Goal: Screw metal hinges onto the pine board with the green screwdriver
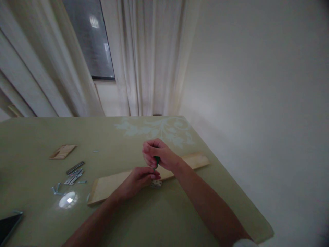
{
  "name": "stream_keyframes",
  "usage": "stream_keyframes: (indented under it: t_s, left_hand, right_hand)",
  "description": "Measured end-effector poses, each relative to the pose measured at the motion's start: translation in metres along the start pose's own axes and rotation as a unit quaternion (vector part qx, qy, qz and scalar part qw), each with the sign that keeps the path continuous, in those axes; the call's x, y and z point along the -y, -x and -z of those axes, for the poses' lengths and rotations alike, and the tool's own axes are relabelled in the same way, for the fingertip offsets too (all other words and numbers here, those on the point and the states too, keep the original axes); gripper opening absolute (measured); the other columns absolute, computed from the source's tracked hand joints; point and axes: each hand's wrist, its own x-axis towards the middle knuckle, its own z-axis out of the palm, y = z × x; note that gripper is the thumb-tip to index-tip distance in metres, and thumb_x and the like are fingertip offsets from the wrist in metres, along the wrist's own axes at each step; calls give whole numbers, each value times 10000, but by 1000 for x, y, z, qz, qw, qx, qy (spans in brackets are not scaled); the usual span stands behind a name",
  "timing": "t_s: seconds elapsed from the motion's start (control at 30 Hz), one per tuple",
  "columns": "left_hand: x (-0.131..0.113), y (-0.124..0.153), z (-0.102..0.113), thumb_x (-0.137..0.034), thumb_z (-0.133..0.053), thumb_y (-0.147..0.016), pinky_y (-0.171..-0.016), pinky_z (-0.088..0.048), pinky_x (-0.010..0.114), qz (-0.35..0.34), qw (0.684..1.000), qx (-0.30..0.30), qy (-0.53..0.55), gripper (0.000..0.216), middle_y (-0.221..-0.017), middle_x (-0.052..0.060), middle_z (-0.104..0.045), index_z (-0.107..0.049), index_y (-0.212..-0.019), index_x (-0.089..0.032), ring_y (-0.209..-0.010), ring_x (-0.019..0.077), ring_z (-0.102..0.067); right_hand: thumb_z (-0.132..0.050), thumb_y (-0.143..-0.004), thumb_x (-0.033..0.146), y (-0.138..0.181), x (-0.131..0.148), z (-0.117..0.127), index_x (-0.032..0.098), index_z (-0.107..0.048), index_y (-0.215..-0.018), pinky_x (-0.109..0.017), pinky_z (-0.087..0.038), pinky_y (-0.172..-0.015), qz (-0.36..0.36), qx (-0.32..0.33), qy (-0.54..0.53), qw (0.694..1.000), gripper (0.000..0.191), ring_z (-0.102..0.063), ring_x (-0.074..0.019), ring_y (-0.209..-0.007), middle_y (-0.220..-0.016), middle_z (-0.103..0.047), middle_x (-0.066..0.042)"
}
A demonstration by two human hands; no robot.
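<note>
My right hand (158, 154) is closed around the green handle of a screwdriver (157, 160), which points down at the near edge of a long pale wooden board (110, 185). Just below its tip, my left hand (142, 179) is closed, thumb and fingers pressed together on a small metal hinge (156, 184) at that edge. One leaf of the hinge, with holes, sticks out toward me past the board. Whether a screw sits under the tip is hidden by my fingers. The board lies flat, slanting up to the right beneath both hands.
Left of the board lie several metal hinges (74, 176), a dark metal strip (75, 167) and several loose screws (57, 189). Farther back are a small wooden piece (63, 151) and a single screw (96, 151). A dark-topped object (10, 224) sits at lower left. The wall (257, 120) borders the table's right edge.
</note>
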Motion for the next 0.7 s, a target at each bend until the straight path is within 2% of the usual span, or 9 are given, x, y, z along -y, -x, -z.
stream_keyframes:
  t_s: [0.13,0.2,0.27,0.37,0.4,0.47,0.53,0.6,0.7]
  left_hand:
    - [-1,-3,-3,-574,-693,-942,-659,-458,253,8,999,-18,39,444,-809,61,-751,-802,-887,-147,-710,166,-627]
    - [2,-4,-5,-566,-731,-908,-640,-451,257,8,998,-29,47,428,-775,55,-747,-810,-865,-148,-684,166,-619]
    - [5,-5,-6,-544,-750,-894,-646,-463,263,9,998,-45,31,402,-774,60,-755,-815,-860,-148,-688,173,-630]
    - [8,-5,-3,-525,-791,-865,-716,-513,285,5,999,-45,15,373,-873,90,-793,-818,-897,-155,-797,214,-688]
    - [8,-4,-2,-533,-787,-870,-754,-530,296,2,999,-33,21,382,-946,107,-805,-822,-940,-159,-868,234,-706]
    - [8,-3,1,-559,-739,-914,-800,-544,307,1,999,-1,34,420,-1058,130,-807,-825,-1030,-164,-964,254,-715]
    - [8,-3,2,-574,-681,-960,-778,-534,294,2,999,12,36,453,-1024,129,-804,-824,-1035,-150,-921,236,-710]
    - [9,-4,2,-572,-695,-952,-712,-508,273,0,999,-3,35,459,-883,105,-790,-825,-951,-132,-795,200,-684]
    - [13,-7,-1,-532,-767,-896,-648,-477,262,1,999,-37,31,398,-771,70,-766,-828,-871,-140,-692,174,-647]
  right_hand:
    - [-878,-756,564,-1,-13,-23,218,-550,-722,-212,-364,-464,71,-292,75,951,478,-499,-93,-494,-546,-547,71]
    - [-881,-762,552,2,-21,-31,227,-522,-710,-216,-345,-459,101,-355,82,926,487,-436,-81,-471,-525,-480,93]
    - [-840,-812,562,4,-25,-28,226,-493,-662,-224,-277,-424,96,-294,55,949,505,-349,-68,-433,-496,-424,101]
    - [-830,-817,574,3,-23,-6,222,-479,-603,-232,-211,-395,48,-35,-24,998,542,-296,-61,-386,-446,-384,107]
    - [-845,-794,582,2,-21,3,223,-469,-590,-228,-209,-393,31,36,-48,998,558,-287,-59,-377,-433,-367,113]
    - [-864,-760,591,0,-16,14,226,-456,-598,-218,-210,-387,11,84,-79,993,571,-269,-55,-368,-423,-344,128]
    - [-862,-769,577,0,-11,13,225,-485,-646,-210,-256,-395,14,34,-53,998,530,-325,-61,-377,-443,-405,121]
    - [-866,-778,546,3,-10,1,220,-539,-713,-212,-344,-436,39,-73,20,996,466,-437,-79,-434,-513,-514,91]
    - [-875,-775,517,7,-14,-24,222,-572,-770,-222,-423,-525,102,-261,107,954,423,-503,-98,-561,-637,-566,60]
